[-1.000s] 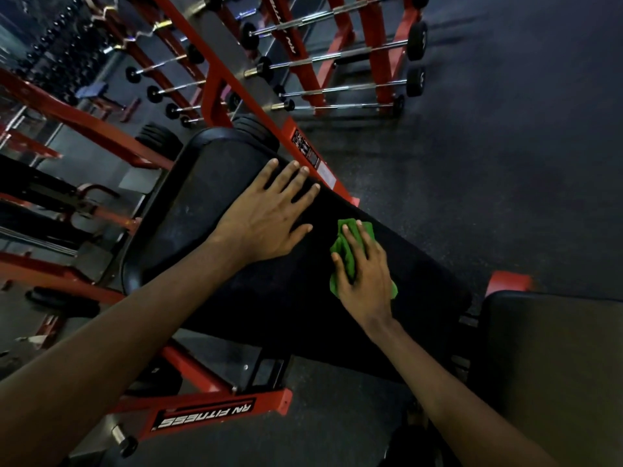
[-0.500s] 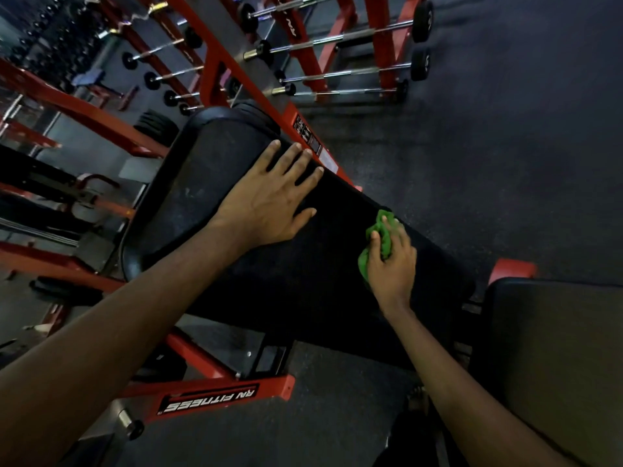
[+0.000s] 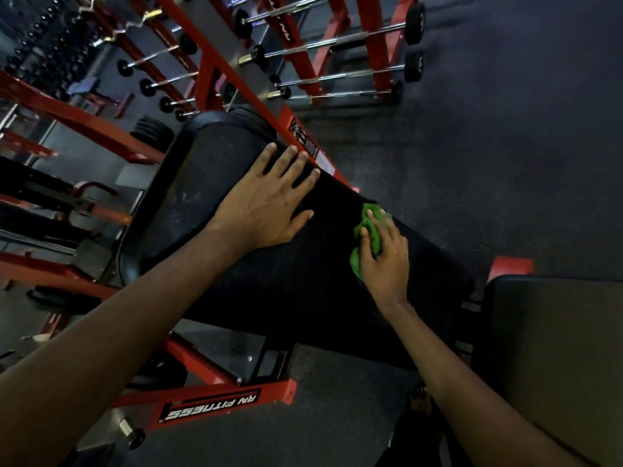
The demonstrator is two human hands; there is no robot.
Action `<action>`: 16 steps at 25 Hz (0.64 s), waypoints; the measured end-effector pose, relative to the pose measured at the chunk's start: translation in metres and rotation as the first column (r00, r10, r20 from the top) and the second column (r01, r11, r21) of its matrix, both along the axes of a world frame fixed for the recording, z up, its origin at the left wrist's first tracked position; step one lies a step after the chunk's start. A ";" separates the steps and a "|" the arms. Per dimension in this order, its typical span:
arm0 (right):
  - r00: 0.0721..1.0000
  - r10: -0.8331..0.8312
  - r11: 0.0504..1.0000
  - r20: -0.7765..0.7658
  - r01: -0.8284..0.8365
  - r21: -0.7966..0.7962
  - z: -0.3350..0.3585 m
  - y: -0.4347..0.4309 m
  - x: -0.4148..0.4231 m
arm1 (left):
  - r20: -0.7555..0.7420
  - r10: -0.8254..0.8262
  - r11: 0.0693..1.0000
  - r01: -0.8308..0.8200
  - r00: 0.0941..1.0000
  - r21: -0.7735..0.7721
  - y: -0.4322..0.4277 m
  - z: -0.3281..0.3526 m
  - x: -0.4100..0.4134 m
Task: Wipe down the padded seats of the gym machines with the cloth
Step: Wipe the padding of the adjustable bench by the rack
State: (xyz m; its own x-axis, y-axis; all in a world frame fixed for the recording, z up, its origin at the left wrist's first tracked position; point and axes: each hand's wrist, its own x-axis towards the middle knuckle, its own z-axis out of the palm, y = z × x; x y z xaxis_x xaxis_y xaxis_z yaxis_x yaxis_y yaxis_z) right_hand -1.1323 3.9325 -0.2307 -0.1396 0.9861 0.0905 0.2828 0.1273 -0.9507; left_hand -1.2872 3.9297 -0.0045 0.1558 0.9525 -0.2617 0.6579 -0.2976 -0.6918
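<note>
**Long pad partly wiped, second seat untouched**

Head view: The work is judged to be at an early-to-middle stage. One long black pad (image 3: pixel 209 183) is being wiped, and the cloth (image 3: pixel 356 262) is found on its right half, close to the pad's far edge, where it meets the floor (image 3: pixel 488 146). The cloth is covered by the right hand (image 3: pixel 384 261). Its fingers are lightly curled over the bunched fabric, which is held and pressed onto the pad, with green folds showing between and beside them. The left hand (image 3: pixel 266 210) is laid flat near the middle of the pad, its fingers wide and straight with nothing held; the pad appears to be steadied by it.

The pad's left end is seen to be marked with pale grey specks and smears, so that part is judged to be left to do. Around the cloth the surface looks darker and more even, though in this dim light it cannot be told whether that is wiped vinyl or only shadow. A second seat (image 3: pixel 546 348) at the right edge of the view is not being touched and is taken to remain for later.

The cloth is small, bright green and crumpled into a loose wad rather than folded. Whether it is damp cannot be told.
</note>
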 end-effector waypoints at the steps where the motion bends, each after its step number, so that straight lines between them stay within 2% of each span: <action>1: 1.000 -0.017 0.996 0.011 0.018 -0.084 -0.005 -0.003 0.003 | -0.002 -0.001 1.000 0.001 1.000 0.003 0.000 0.000 0.000; 4: 0.999 -0.018 0.984 0.045 0.025 -0.179 0.006 -0.005 -0.001 | 0.021 0.016 1.000 -0.017 1.000 0.012 0.000 0.000 0.000; 6: 0.996 0.071 0.994 0.060 -0.066 -0.088 0.014 -0.022 0.001 | 0.056 0.042 0.999 -0.043 0.998 0.021 0.002 -0.002 0.002; 8: 0.976 0.168 0.983 0.142 -0.176 0.047 0.006 -0.053 0.013 | 0.074 0.049 0.998 -0.052 0.996 0.026 0.004 -0.007 0.005; 10: 0.957 0.220 0.966 0.190 -0.241 0.091 -0.014 -0.077 0.029 | 0.070 0.050 0.999 -0.051 0.996 0.012 0.007 -0.013 0.009; 12: 0.961 0.201 0.976 0.188 -0.212 0.041 -0.033 -0.082 0.036 | 0.073 0.052 0.999 -0.052 0.996 -0.002 0.009 -0.020 0.013; 16: 0.991 0.024 0.976 0.133 0.006 -0.218 -0.048 -0.066 0.036 | 0.061 0.060 0.998 -0.060 0.996 -0.008 0.008 -0.030 0.015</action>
